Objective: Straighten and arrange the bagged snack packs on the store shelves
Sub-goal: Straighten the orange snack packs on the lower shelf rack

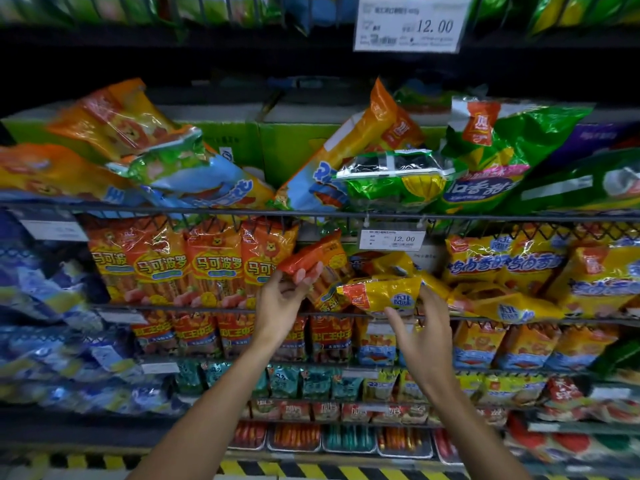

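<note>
Two hands reach the middle shelf: left hand (285, 292) pinches a tilted orange pack (311, 259); right hand (424, 327), fingers spread, cups the sideways-lying yellow pack (384, 294), just beside it.

Orange packs (194, 261) with yellow labels stand in a row. Yellow packs (384, 292) carry blue badges. Green packs (485, 168) lie above. Blue packs (45, 289) fill the left. Floor stripe (311, 471): black and yellow.

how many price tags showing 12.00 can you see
2. One large price tag hangs from the top shelf edge, upper right of centre. A smaller price tag is clipped to the wire rail just above the two hands. Other shelf labels are too blurred to read.
</note>
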Demonstrator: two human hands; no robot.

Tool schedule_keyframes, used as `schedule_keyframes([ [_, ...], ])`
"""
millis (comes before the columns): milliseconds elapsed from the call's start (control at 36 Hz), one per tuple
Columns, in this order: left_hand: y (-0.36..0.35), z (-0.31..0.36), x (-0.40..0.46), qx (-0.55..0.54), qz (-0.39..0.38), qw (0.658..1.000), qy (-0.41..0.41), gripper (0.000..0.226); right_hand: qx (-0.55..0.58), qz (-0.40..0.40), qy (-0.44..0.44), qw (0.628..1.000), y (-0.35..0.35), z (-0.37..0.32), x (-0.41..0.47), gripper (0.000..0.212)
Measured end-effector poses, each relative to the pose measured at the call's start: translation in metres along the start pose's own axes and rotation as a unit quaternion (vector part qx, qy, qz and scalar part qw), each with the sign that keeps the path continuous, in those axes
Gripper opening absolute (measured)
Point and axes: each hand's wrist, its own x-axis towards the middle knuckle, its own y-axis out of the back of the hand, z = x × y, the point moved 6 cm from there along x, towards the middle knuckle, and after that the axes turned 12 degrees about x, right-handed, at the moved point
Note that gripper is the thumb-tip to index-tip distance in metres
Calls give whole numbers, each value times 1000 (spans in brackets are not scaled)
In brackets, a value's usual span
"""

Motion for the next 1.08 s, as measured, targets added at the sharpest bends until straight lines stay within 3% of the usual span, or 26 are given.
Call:
schedule_keyframes([
  [56, 3, 6, -3, -23, 19, 999, -16, 16, 16, 35, 48, 998, 2, -10, -5, 69],
  [167, 18, 6, -6, -46, 67, 996, -49, 9, 16, 91, 190, 978, -1, -34, -19, 62],
  [222, 27, 2, -8, -73, 90, 992, -45, 6, 16, 71, 276, 958, -11, -48, -30, 54],
  [278, 35, -5, -10, -102, 107, 989, -31, 11, 44, -7, 313, 949, -30, -59, -38, 37],
  [333, 41, -12, -14, -140, 120, 983, -14, 14, 69, -131, 263, 953, -59, -59, -45, 26],
  [389, 47, -16, -18, -162, 134, 978, -18, 12, 78, -261, 97, 957, -92, -43, -48, 33],
  [444, 50, -21, -23, -182, 140, 973, -17, 15, 130, -339, -96, 927, -123, -25, -56, 54],
  [500, 54, -27, -27, -198, 150, 969, -11, 18, 238, -343, -241, 876, -144, -18, -61, 64],
  [583, 59, -33, -32, -229, 157, 961, -1, 16, 409, -278, -363, 790, -165, -18, -58, 50],
  [639, 62, -35, -37, -250, 152, 956, 13, 16, 499, -233, -403, 731, -176, -20, -54, 57],
  [722, 65, -40, -41, -282, 138, 949, 36, 14, 575, -183, -418, 680, -184, -29, -54, 90],
  [861, 72, -57, -48, -314, 140, 936, 67, 21, 649, -121, -436, 612, -189, -37, -60, 70],
  [917, 73, -68, -51, -336, 136, 928, 82, 23, 643, -114, -436, 620, -187, -41, -59, 63],
  [1000, 71, -82, -54, -367, 118, 917, 101, 16, 605, -96, -439, 657, -184, -46, -60, 34],
  [1083, 68, -88, -53, -383, 83, 913, 111, 14, 563, -78, -405, 716, -175, -54, -59, 12],
])
